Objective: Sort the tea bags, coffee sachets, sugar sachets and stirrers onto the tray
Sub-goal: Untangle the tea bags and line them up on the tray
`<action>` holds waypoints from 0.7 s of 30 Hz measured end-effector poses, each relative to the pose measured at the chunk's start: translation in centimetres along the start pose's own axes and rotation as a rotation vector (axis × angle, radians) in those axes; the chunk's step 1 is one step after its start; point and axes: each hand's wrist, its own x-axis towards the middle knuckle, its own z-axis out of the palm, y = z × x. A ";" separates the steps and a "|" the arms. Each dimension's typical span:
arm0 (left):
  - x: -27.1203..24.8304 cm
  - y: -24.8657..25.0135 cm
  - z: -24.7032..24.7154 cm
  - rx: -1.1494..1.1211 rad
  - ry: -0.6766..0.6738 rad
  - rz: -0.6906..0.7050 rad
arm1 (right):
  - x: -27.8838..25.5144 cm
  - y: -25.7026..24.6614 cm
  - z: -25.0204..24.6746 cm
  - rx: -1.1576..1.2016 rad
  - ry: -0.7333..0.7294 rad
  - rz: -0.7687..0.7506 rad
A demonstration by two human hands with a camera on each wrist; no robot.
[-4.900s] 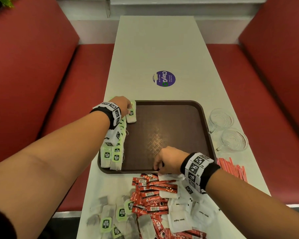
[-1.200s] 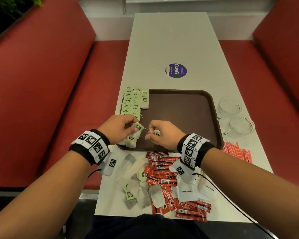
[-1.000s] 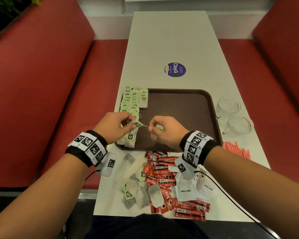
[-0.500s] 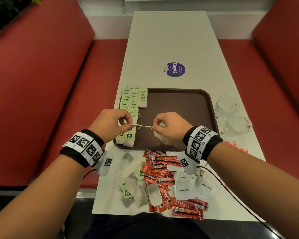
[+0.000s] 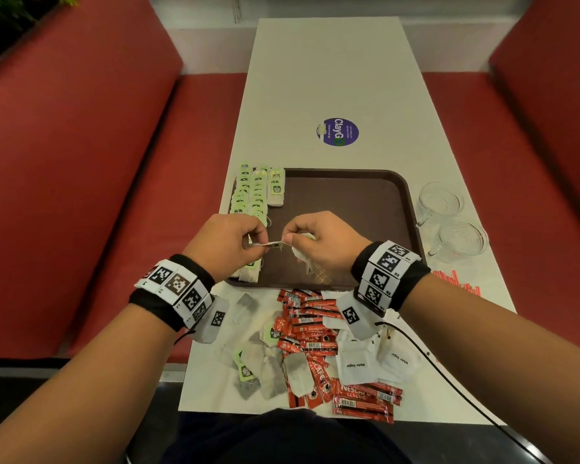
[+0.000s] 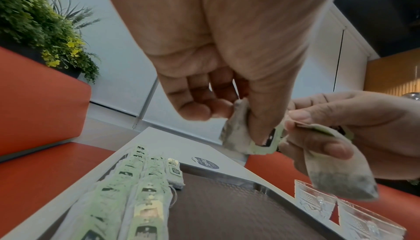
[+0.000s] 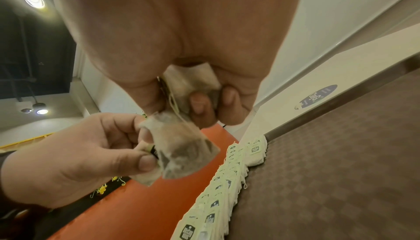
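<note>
Two tea bags are being held above the near left part of the tray (image 5: 406,209), one in each hand, apparently tangled by string or tag

Left hand (image 5: 226,244): thumb and forefinger are being pinched on the left tea bag (image 6: 240,136); its green tag is showing under the thumb in the left wrist view, pouch hanging down and toward the palm

Right hand (image 5: 322,241): fingers (image 6: 318,118) are being curled round the right tea bag (image 6: 341,168), top edge pinched, pouch drooping below the knuckles

Key relation: the two bags are being held nearly touching, the gap between the hands narrow and running left to right across the tray; any separating pull is judged to go along that line

The rows of tea bags (image 5: 253,192) are lying along the tray's left edge, long axis running away from the person, beyond and left of the left hand, which is the nearer one

Still unsorted on the worktop (image 5: 325,78), near side: loose tea bags (image 5: 265,363), coffee sachets (image 5: 310,326), sugar sachets (image 5: 365,363); stirrers (image 5: 456,283) right of the tray
</note>
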 end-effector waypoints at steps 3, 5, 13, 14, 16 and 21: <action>0.0 0.3 0.0 0.001 -0.006 -0.017 | -0.1 -0.1 0.0 0.003 0.005 -0.004; 0.1 0.3 0.0 0.003 -0.019 -0.020 | -0.2 -0.3 -0.1 0.014 0.019 0.001; -0.1 -0.4 -0.7 -0.048 0.018 -0.055 | -0.5 -0.7 -1.3 0.082 0.016 0.045; -0.2 -0.5 -0.8 -0.060 0.034 -0.040 | -0.6 -0.7 -1.4 0.067 0.007 0.046; -0.4 -0.6 -0.9 -0.063 0.072 0.010 | -0.8 -0.6 -1.4 0.036 -0.003 0.037; -1.0 -0.2 -0.6 -0.088 0.137 0.138 | -1.0 -1.0 -1.4 -0.027 0.034 -0.037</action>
